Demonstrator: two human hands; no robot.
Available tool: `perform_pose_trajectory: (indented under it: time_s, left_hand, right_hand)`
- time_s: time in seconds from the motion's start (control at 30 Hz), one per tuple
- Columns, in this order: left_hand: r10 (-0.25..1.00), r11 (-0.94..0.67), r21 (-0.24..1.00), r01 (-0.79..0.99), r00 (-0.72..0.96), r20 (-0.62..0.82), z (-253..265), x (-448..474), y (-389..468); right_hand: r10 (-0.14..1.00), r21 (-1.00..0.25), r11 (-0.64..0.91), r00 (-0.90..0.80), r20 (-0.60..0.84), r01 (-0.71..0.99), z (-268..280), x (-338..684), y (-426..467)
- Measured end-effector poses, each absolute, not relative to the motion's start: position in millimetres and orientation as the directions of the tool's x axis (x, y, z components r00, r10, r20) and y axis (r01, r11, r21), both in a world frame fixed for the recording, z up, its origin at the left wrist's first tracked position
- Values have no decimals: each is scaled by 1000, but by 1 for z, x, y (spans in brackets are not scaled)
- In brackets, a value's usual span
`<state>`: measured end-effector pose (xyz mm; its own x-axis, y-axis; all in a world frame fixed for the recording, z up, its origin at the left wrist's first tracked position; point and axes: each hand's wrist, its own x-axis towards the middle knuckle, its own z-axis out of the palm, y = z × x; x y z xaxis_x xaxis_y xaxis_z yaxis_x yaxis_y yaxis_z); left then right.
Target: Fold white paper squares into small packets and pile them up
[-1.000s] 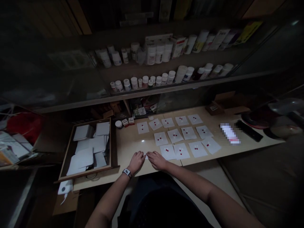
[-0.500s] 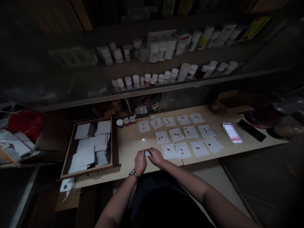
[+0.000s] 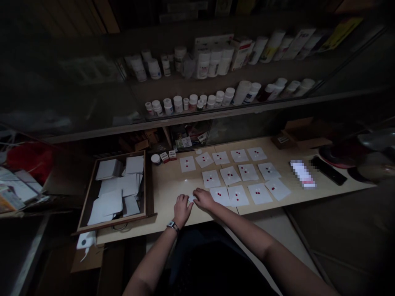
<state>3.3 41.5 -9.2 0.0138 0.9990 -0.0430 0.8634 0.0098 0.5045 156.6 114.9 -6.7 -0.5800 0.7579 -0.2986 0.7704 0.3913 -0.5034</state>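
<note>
Near the front edge of the table, my left hand and my right hand meet over a small piece of white paper. Fingers of both hands pinch it, the left from its left side and the right from its right side. It looks partly folded, but the fingers cover much of it. A watch is on my left wrist. To the right of my hands, several white paper squares lie in rows; the nearest paper square bears red and white pills.
An open drawer full of white paper sits at the left. Behind are a small jar and little boxes. Pill bottles line the shelves. A blurred-out item and a black phone lie at right.
My right hand's fingers have shifted a little to the right, away from the left fingertips, showing the paper between them. The laid-out squares stay in place; the view has shifted slightly.
</note>
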Motion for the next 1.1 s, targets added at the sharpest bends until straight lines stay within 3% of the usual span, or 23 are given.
perform_pose_trajectory:
  time_s: [0.17,0.37,0.57,0.93,1.1]
  left_hand:
    - [997,62,508,859,-25,-80,-10,8,44]
    - [993,87,540,837,-28,-117,-8,12,43]
    - [981,194,638,745,-139,-137,-4,18,45]
    - [978,211,666,716,-149,-149,-7,27,47]
    - [983,182,673,716,-138,-119,-8,26,46]
  right_hand:
    - [744,-502,412,-599,-297,761,-5,157,116]
    - [806,-531,240,-472,-358,813,-14,153,112]
    - [816,-595,171,-451,-361,785,-16,153,112]
    - [835,-661,203,-481,-269,722,-15,158,106]
    - [808,-602,249,-505,-304,759,-8,157,114]
